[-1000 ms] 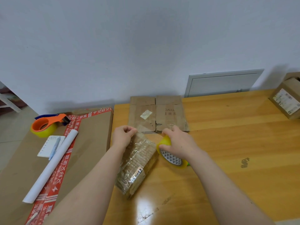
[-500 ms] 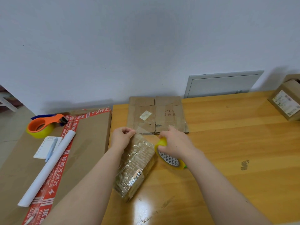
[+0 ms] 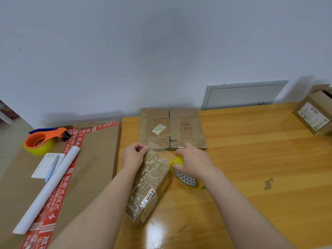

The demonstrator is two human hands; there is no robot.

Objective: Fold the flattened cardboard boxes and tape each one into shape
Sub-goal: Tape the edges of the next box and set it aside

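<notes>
A small folded cardboard box point(image 3: 149, 187), wrapped in shiny clear tape, lies on the wooden table point(image 3: 251, 168) in front of me. My left hand point(image 3: 134, 156) pinches the free end of the tape at the box's far left corner. My right hand point(image 3: 193, 159) grips a yellow tape roll point(image 3: 185, 178) just right of the box. A clear strip of tape stretches between the two hands. A flattened cardboard box point(image 3: 172, 128) lies behind them near the wall.
A large brown carton point(image 3: 93, 159) with red printed tape stands at the left. On it lie an orange tape dispenser point(image 3: 43, 141), a notepad with a pen point(image 3: 48, 165) and a white paper roll point(image 3: 48, 191). Another assembled box point(image 3: 314, 114) sits at the far right.
Both hands stay in nearly the same place; the tape strip between them stays stretched. The view has shifted slightly.
</notes>
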